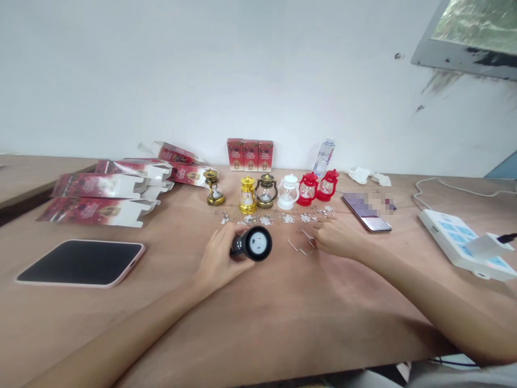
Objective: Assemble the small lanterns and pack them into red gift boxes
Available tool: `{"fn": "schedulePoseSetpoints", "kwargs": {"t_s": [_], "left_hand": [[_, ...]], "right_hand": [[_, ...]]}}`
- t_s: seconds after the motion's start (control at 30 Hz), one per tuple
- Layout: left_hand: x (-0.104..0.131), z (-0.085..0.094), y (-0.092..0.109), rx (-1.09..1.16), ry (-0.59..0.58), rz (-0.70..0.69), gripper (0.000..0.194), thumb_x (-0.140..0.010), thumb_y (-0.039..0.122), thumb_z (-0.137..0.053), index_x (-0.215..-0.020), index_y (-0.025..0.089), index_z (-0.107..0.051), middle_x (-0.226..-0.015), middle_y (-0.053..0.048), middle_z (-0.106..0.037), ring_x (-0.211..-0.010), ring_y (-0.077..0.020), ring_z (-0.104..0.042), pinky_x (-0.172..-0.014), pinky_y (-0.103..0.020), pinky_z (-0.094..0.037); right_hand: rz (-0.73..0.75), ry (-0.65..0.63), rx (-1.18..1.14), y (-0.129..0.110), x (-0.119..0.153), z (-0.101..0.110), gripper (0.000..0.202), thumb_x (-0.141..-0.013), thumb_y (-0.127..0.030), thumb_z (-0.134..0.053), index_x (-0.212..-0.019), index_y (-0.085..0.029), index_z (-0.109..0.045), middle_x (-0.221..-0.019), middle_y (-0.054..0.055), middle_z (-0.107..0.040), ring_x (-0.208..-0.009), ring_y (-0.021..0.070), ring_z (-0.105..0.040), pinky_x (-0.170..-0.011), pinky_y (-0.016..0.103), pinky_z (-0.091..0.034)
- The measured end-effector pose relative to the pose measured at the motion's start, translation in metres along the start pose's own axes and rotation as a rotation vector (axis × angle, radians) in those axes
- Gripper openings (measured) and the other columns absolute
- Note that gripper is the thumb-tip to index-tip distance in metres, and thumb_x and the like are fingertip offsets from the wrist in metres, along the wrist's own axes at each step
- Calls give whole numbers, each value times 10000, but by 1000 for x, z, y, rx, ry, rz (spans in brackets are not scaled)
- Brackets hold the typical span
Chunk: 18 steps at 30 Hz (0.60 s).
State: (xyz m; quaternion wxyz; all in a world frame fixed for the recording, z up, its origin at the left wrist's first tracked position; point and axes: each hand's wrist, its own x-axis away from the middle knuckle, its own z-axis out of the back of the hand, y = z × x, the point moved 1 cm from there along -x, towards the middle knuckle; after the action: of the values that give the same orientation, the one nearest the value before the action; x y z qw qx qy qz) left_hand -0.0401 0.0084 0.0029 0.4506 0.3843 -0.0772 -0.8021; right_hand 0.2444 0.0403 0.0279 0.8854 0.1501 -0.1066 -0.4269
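Note:
My left hand (pixel 220 253) is wrapped around a small black lantern (pixel 239 245), tipped so that its round base with a white disc faces me. On the tabletop to the right, my right hand (pixel 329 237) has its fingertips pinched together at a bent metal wire (pixel 309 235). Another bent wire (pixel 298 248) lies just left of those fingers. Behind both hands stands a row of small lanterns: bronze (pixel 215 191), gold (pixel 247 196), a second bronze one (pixel 266 193), white (pixel 287 194) and two red ones (pixel 307 191). Small metal parts (pixel 266 220) lie in front of them.
Unfolded red boxes (pixel 97 186) are piled at the left back, and three closed red boxes (pixel 250 155) stand near the wall. A pink-edged phone (pixel 83 263) lies at left. Rightward are a bottle (pixel 325 156), crumpled tissue (pixel 359 175), another phone (pixel 367 213) and a power strip (pixel 464 242).

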Motion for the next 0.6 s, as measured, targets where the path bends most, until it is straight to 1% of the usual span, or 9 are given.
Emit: {"fn": "schedulePoseSetpoints", "kwargs": {"t_s": [0.1,0.17,0.23,0.3,0.37,0.4,0.43,0.47,0.6], "left_hand": [[0,1,1,-29,8,-25,381,-695,281,-661,-1033,217,-496,-970,-36,-637,-882,-224,-608,-764,-347,-466],[0,1,3,-46,12,-35,387,-701,300,-663,-1039,219,-494,-966,-36,-637,-875,-224,-607,-763,-345,-460],[-1,1,4,-71,14,-42,383,-709,306,-658,-1043,216,-495,-973,-40,-641,-879,-229,-610,-761,-344,-450],[-1,2,5,-104,16,-54,376,-710,296,-654,-1039,207,-494,-987,-48,-645,-891,-238,-616,-758,-345,-440],[0,2,5,-139,19,-62,375,-709,291,-651,-1037,202,-492,-990,-53,-648,-903,-246,-618,-755,-344,-431],[0,2,5,-154,22,-68,376,-709,289,-649,-1039,202,-490,-986,-53,-648,-908,-248,-618,-754,-343,-428],[0,2,5,-166,28,-76,375,-712,288,-647,-1041,202,-488,-981,-52,-649,-912,-248,-618,-754,-342,-425],[1,2,5,-178,38,-86,371,-718,289,-644,-1043,201,-487,-976,-51,-650,-912,-248,-617,-753,-340,-421],[2,1,4,-218,75,-118,351,-735,294,-634,-1038,192,-489,-966,-58,-648,-903,-242,-617,-739,-332,-407]], "right_hand": [[-57,73,-45,-1,2,15,158,-836,-142,-520,-831,-147,-678,-833,106,-705,-754,224,-624,-611,300,-298],[-74,158,-117,-6,4,28,142,-847,-190,-527,-798,-154,-655,-817,85,-696,-723,202,-619,-579,281,-296],[-56,309,-201,-14,5,42,126,-848,-207,-526,-788,-160,-626,-794,70,-683,-705,182,-608,-563,265,-310],[-8,521,-297,-26,4,54,126,-868,-204,-490,-805,-161,-590,-815,72,-673,-691,161,-596,-566,252,-343],[59,696,-413,-40,1,61,124,-885,-170,-441,-809,-163,-539,-826,72,-660,-671,138,-584,-573,235,-376],[90,750,-464,-47,-2,62,123,-884,-150,-422,-801,-169,-510,-807,66,-651,-649,127,-574,-566,226,-382],[117,771,-511,-53,-5,62,123,-876,-129,-410,-789,-177,-483,-778,54,-639,-623,118,-560,-554,218,-382],[135,760,-550,-59,-8,60,124,-864,-114,-404,-778,-185,-459,-749,40,-625,-599,112,-547,-540,212,-377],[126,588,-636,-73,-19,49,118,-835,-94,-424,-782,-199,-426,-721,11,-599,-587,112,-545,-529,206,-369]]}}
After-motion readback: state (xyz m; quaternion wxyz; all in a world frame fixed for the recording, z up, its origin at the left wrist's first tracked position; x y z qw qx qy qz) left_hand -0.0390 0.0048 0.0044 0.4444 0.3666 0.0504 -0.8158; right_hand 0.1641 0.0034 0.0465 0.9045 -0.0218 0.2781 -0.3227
